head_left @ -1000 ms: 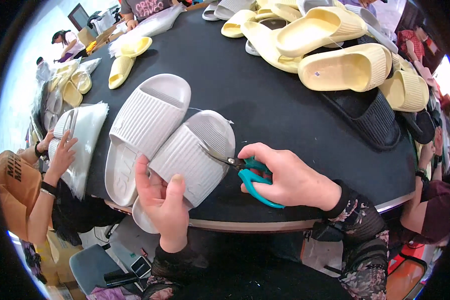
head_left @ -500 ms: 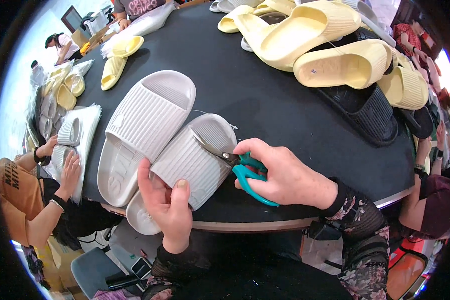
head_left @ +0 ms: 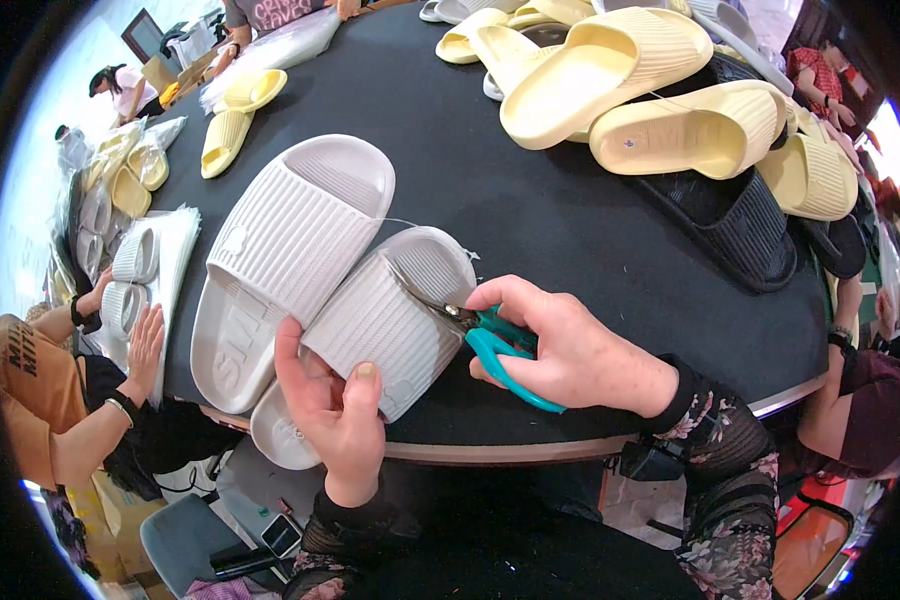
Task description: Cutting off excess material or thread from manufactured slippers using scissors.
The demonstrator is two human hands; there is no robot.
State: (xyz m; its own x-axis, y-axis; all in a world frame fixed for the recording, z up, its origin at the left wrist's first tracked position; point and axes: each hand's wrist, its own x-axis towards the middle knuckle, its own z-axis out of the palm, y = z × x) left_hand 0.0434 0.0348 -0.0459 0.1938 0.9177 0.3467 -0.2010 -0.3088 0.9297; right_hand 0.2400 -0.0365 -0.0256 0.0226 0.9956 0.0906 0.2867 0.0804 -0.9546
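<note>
Two light grey ribbed slide sandals lie before me at the near edge of the table. My left hand [head_left: 335, 425] grips the nearer slide [head_left: 380, 320] by its strap, thumb on top and fingers at the strap's edge. The other slide [head_left: 280, 240] rests just left of it, touching. A thin clear thread [head_left: 400, 221] runs between the toe ends of the pair. In my right hand [head_left: 595, 355] are teal-handled scissors [head_left: 510, 365]; their blades lie along the strap edge of the nearer slide. How far the blades are parted is hard to make out.
Yellow slides [head_left: 610, 70] and black slides [head_left: 720, 225] are heaped at the far right of the dark table [head_left: 450, 150]. A yellow pair [head_left: 227, 135] lies far left. At the left, a co-worker's hands [head_left: 145, 350] are by grey slides on clear bags [head_left: 175, 270].
The grey pair and scissors have barely shifted. At the left, the co-worker's nearer hand has come up off the grey slides. A person's hand at the far edge has moved.
</note>
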